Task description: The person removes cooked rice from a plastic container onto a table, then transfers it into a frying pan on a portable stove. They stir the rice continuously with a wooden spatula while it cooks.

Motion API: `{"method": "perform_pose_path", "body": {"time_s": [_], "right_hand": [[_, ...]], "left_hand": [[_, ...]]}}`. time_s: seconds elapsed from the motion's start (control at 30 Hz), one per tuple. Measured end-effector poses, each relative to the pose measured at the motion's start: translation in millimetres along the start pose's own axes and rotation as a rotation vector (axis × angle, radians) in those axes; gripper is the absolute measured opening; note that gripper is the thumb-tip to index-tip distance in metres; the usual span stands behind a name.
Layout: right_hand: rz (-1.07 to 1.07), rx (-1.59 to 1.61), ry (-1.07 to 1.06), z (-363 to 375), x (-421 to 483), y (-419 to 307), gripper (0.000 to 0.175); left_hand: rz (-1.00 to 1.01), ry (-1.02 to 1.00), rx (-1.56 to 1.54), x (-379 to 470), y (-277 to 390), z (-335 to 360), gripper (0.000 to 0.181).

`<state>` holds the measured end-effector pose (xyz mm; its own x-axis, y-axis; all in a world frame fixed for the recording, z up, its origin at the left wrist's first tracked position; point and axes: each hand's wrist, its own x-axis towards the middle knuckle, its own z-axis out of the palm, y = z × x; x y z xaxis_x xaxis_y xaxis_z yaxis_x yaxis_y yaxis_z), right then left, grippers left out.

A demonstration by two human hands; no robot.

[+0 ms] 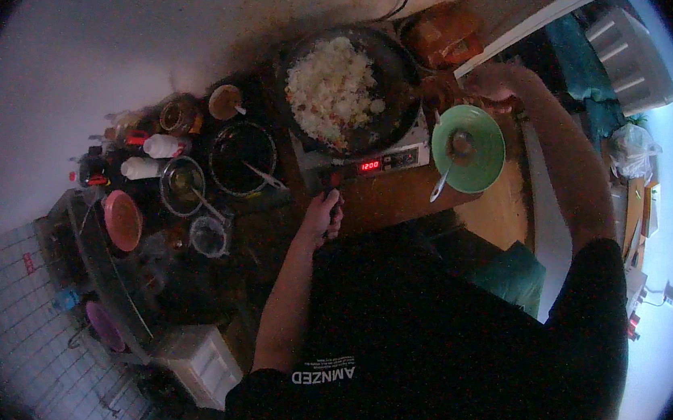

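A dark frying pan sits on an induction cooker with a lit red display. Pale rice mixed with small browned bits fills its left and middle part. My left hand is closed around the pan's handle, thumb on top, at the near side. Beyond the green bowl, my right hand is stretched out to the right of the pan. Its fingers are dim and blurred, so whether they hold anything is unclear. A ladle rests in the bowl, its handle over the near rim.
Left of the cooker stand a dark round pot with a spoon, a glass bowl, white bottles and jars. A pink bowl lies farther left. An orange-brown bag sits behind the pan, near the wall.
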<state>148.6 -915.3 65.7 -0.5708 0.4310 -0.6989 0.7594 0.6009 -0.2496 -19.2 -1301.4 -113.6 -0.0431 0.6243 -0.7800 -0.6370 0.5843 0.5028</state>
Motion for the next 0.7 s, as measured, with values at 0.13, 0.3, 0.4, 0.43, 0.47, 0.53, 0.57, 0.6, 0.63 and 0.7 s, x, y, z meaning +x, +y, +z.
{"method": "perform_pose_path", "body": {"time_s": [0.13, 0.3, 0.4, 0.43, 0.47, 0.53, 0.57, 0.6, 0.63, 0.7], "right_hand": [[0.12, 0.406, -0.243, 59.1, 10.9, 6.2, 0.023], [-0.169, 0.804, -0.025, 166.5, 69.1, -23.2, 0.031], [-0.432, 0.461, 0.179, 165.6, 66.1, -22.0, 0.032], [-0.367, 0.443, 0.188, 155.0, 56.7, -17.7, 0.033], [-0.302, 0.426, 0.194, 144.6, 46.4, -16.9, 0.034], [0.098, 0.593, 0.063, 125.3, 20.6, -12.5, 0.037], [0.092, 0.518, 0.181, 121.9, 9.5, -14.3, 0.035], [0.007, 0.475, 0.307, 119.9, -0.4, -15.9, 0.034], [-0.027, 0.429, 0.427, 121.6, -7.3, -20.1, 0.033], [-0.031, 0.216, 0.489, 128.9, -14.8, -29.1, 0.032]], "left_hand": [[-0.037, 0.022, 0.045, -0.2, 4.3, 0.2, 0.031], [-0.061, -0.01, -0.013, -0.5, -0.8, -2.2, 0.032], [-0.04, 0.007, 0.02, 1.8, -2.8, -5.0, 0.033], [-0.022, 0.006, 0.033, 2.5, -2.8, -5.8, 0.033], [-0.004, 0.006, 0.045, 3.2, -2.7, -6.4, 0.033], [0.016, -0.003, 0.049, 3.7, -1.5, -7.2, 0.033], [0.017, -0.013, 0.04, 3.1, -1.5, -7.3, 0.033], [0.018, -0.025, 0.032, 2.8, -0.8, -7.4, 0.033], [0.006, -0.01, 0.036, 2.3, -0.7, -7.3, 0.033], [-0.001, 0.005, 0.042, 1.3, -0.6, -6.8, 0.033]]}}
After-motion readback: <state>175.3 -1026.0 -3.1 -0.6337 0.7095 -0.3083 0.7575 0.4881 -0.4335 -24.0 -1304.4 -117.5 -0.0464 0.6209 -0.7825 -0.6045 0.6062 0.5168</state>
